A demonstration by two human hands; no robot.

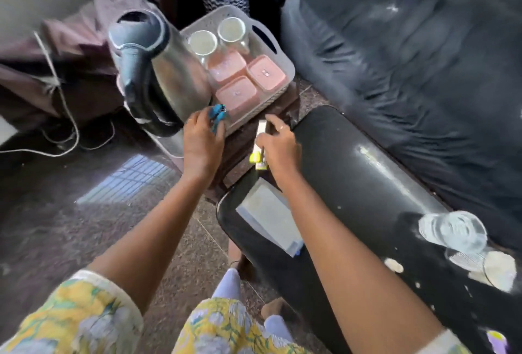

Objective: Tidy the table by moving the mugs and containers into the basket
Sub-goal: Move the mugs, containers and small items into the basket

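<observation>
Left hand (201,142), frame centre, grips a small blue object (217,117); right hand (278,147) closes on a white-and-yellow item (260,144). Above them the grey perforated basket (278,51) holds two clear mugs (202,43) and three pink-lidded containers (236,94), packed full; kettle (158,71) touches its left edge.

**A lived-in room at home**

This is a home sitting room. Just beyond the left hand (201,144) stand a steel kettle (158,71) and a basket (285,71) of mugs (202,42) and pink-lidded tubs (236,95) on a small dark table (240,153). Right of the right hand (279,147) a dark padded sofa arm (353,173) runs alongside a cushioned seat (409,71). Left of the hands, white cables (65,116) trail over a speckled stone floor (84,226), with crumpled cloth (84,43) heaped behind them. Floral sleeves (84,317) suit domestic wear.
</observation>
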